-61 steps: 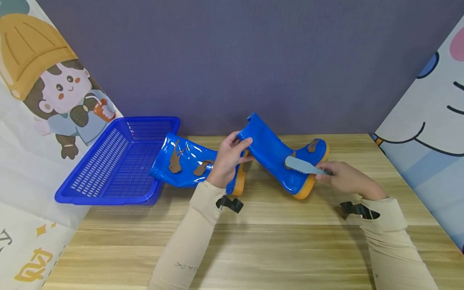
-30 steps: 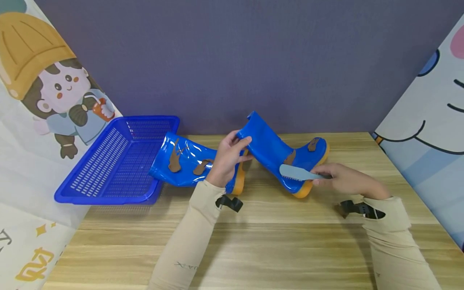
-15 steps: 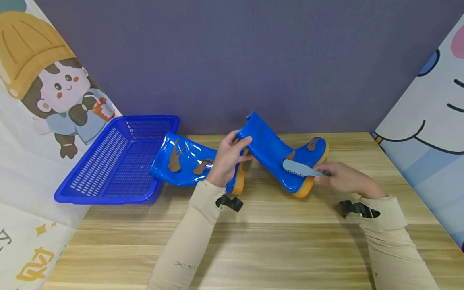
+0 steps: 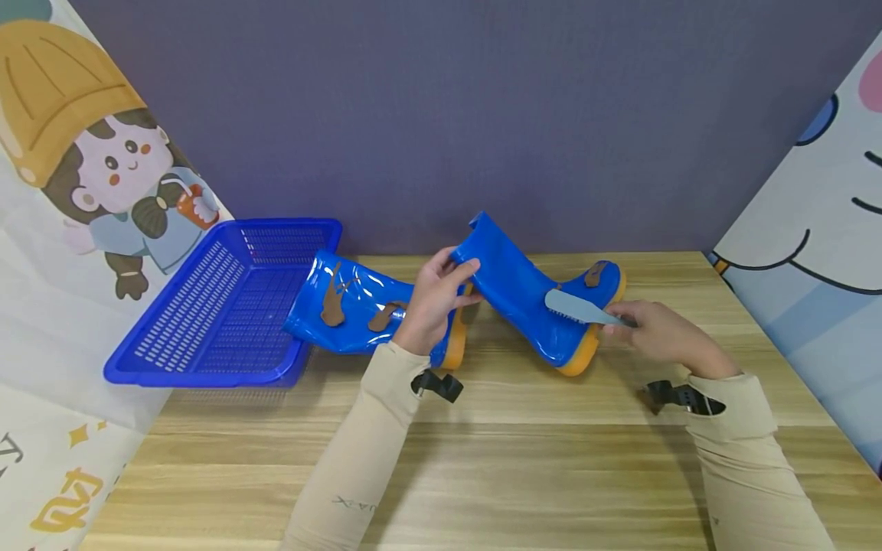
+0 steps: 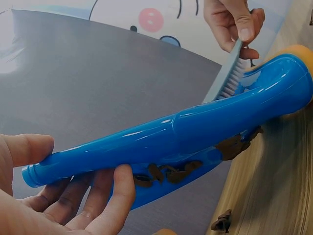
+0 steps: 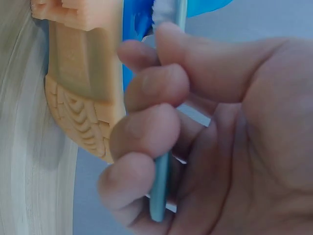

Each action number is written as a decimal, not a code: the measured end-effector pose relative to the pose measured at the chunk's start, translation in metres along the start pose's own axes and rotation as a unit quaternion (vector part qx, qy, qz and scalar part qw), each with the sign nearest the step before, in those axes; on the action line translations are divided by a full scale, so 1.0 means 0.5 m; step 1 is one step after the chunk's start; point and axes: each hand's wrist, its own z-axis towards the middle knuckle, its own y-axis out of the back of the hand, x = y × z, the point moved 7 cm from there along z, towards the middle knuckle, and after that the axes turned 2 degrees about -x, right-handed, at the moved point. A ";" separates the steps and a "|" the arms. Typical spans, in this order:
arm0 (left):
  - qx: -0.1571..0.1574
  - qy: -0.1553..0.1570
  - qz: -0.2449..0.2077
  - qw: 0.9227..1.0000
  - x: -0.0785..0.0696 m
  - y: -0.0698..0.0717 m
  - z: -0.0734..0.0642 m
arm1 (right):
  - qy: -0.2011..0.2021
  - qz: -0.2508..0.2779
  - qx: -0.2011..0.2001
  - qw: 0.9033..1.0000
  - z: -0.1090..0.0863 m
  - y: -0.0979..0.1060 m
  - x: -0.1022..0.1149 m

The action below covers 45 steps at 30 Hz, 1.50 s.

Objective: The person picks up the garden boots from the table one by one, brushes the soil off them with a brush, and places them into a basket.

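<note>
Hands point(image 4: 429, 306) bare; sleeves point(image 4: 368, 436) beige, broad-cuffed; small dark lettering point(image 4: 354, 503) on the left sleeve; black wristbands point(image 4: 687, 399), both sides.

Two boots point(image 4: 365, 297) point(image 4: 520, 295) are showing, and we're counting just one brush point(image 4: 577, 308)! Two hands point(image 4: 432, 302) point(image 4: 658, 333) are featuring, two sleeves point(image 4: 358, 451) point(image 4: 751, 467) too, and two straps point(image 4: 439, 386) point(image 4: 678, 397) are making a pair. One basket point(image 4: 237, 317) is showing, one table point(image 4: 524, 474), and two cartoon panels point(image 4: 83, 229) point(image 4: 837, 237) are joining the count.

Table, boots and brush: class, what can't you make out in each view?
Head view: part of the lying boot, behind the left hand.
Left wrist view: the tip of the brush, behind the held boot.
Right wrist view: most bristles, cut off by the top edge.
Left wrist view: brown scrap, too small to identify.
</note>
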 end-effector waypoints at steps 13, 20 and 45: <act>0.002 0.000 0.004 1.000 0.001 -0.001 -0.001 | -0.033 -0.013 -0.036 0.999 0.009 0.006 -0.006; 0.000 -0.002 0.004 1.000 0.001 0.000 0.000 | -0.058 -0.009 -0.054 0.997 0.009 0.006 -0.008; 0.001 0.001 -0.001 1.000 0.002 0.001 0.000 | -0.041 0.023 -0.071 0.996 -0.018 0.045 -0.010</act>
